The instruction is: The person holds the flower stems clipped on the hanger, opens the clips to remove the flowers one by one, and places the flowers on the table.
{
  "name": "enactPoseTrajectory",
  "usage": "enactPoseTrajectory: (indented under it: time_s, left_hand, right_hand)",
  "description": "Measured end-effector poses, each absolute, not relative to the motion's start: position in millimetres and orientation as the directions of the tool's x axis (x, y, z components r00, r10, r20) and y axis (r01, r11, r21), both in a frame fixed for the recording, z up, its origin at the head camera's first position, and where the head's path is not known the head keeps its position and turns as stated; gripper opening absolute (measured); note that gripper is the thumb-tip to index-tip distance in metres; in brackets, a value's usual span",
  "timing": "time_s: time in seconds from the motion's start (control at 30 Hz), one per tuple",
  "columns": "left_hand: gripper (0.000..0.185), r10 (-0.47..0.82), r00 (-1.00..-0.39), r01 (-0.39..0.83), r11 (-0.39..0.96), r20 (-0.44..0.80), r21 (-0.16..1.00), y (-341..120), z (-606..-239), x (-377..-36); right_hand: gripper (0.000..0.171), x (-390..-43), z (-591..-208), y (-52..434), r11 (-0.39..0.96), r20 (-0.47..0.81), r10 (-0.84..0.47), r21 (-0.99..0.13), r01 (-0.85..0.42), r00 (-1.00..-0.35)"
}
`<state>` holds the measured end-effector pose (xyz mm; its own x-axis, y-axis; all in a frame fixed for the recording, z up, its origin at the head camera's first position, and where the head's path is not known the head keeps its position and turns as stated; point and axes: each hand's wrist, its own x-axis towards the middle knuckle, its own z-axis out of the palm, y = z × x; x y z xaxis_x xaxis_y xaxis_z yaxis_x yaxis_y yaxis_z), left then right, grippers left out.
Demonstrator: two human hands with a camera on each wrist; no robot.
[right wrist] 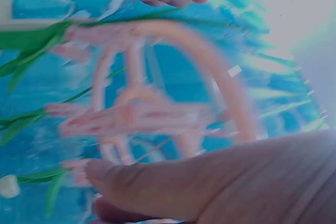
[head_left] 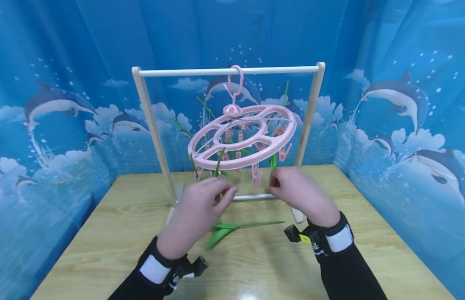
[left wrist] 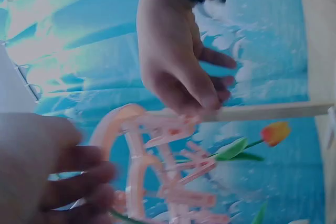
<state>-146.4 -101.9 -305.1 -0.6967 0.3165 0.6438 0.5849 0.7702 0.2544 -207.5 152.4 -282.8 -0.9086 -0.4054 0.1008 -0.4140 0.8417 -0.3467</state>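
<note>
Table (head_left: 262, 266) is taken as near ground. One loose stem (head_left: 238, 226), leaves attached, is seen lying flat there; its left end is hidden by the left hand (head_left: 196, 204).

Two hands counted, both raised before the hanger (head_left: 238, 146). The left is loosely curled, thumb parted from fingers, nothing seen grasped. The right (head_left: 301, 191) is bent in close beside the clips (head_left: 256, 175); whether one is pinched cannot be told.

One pink hanger, two-ringed, is hooked over the rack and tilted, right side higher. Roughly a dozen clips are made out; an exact count is prevented by overlap. Hung stems (head_left: 219, 160): at least five upper ends are counted around the rings. One orange-yellow bloom (left wrist: 276, 133) is noted head down in the left wrist view.

Progress, as judged: most of the hanging is done; the loose stem is left, and some clips are possibly unfilled.

One rack (head_left: 277, 70) is stood behind the hands. Farthest, a dolphin-printed curtain (head_left: 202, 33) is hung.
</note>
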Motion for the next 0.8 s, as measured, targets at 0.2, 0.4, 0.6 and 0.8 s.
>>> enactPoseTrajectory:
  time_s: [0.2, 0.4, 0.6, 0.8]
  left_hand:
    - [0.009, 0.152, -0.445, 0.648, 0.735, 0.882, 0.2, -116.6, -296.2, -146.7]
    - [0.025, 0.135, -0.425, 0.612, 0.772, 0.895, 0.174, -117.6, -299.7, -155.1]
    - [0.032, 0.155, -0.471, 0.579, 0.797, 0.868, 0.172, -116.1, -306.1, -158.9]
    - [0.04, 0.167, -0.474, 0.567, 0.809, 0.865, 0.155, -115.7, -307.1, -165.0]
  right_hand:
    - [0.008, -174.1, -261.2, 154.3, 0.768, 0.318, -0.424, -0.371, -0.523, -0.848]
    - [0.022, -170.1, -270.3, 137.8, 0.601, 0.798, -0.418, -0.115, -0.791, -0.433]
    - [0.034, -188.4, -285.6, 124.0, 0.589, 0.892, -0.403, 0.083, -0.804, -0.203]
    - [0.029, -198.1, -290.9, 120.1, 0.664, 0.908, -0.363, 0.095, -0.741, -0.21]
